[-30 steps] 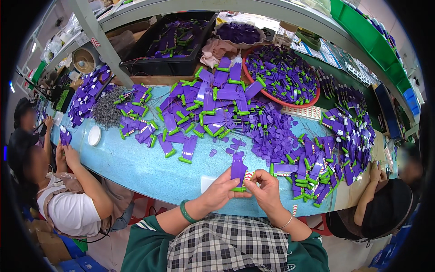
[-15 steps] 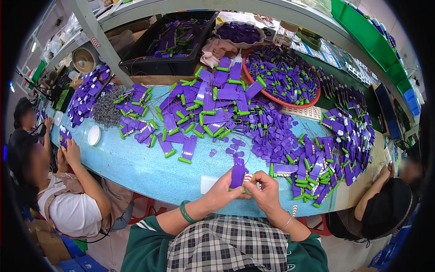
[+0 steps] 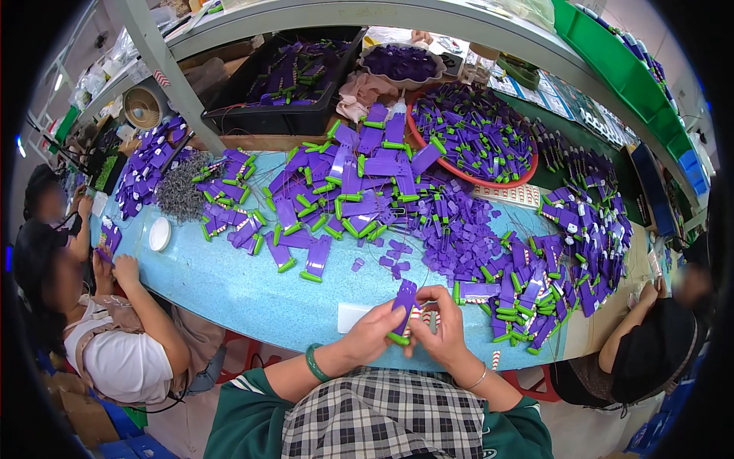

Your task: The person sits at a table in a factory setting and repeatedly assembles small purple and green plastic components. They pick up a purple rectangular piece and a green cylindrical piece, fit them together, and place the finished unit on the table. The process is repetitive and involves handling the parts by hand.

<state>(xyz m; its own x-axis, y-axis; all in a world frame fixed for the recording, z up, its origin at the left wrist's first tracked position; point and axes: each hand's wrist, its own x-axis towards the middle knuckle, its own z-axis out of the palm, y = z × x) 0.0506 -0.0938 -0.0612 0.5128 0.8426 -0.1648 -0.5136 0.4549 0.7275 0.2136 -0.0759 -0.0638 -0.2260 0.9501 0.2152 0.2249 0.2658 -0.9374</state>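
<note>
My left hand [image 3: 371,333] grips a flat purple plastic piece [image 3: 406,295] with a bright green end [image 3: 397,338], thumb across its face. Close against it, the fingers of my right hand [image 3: 440,330] are closed on a red-and-white striped strip [image 3: 417,312] at the piece's right side. My fingers hide part of the strip, so I cannot tell how far it is stuck on. A small white block [image 3: 349,317] lies beside my left hand. Right of my hands is a heap of green-ended purple pieces [image 3: 527,294], some with striped strips.
Small loose purple parts [image 3: 459,233] pile up mid-table, before a red basin [image 3: 501,185] of purple-and-green pieces. A striped sticker sheet [image 3: 508,196] lies beside it. At the back stands a black tray [image 3: 306,120]; a white lid [image 3: 159,234] lies left. Co-workers sit on both sides.
The purple piece has tilted, its top leaning right and its green end lower. My right fingers have shifted up around its right side. At left, a co-worker's hands have moved slightly.
</note>
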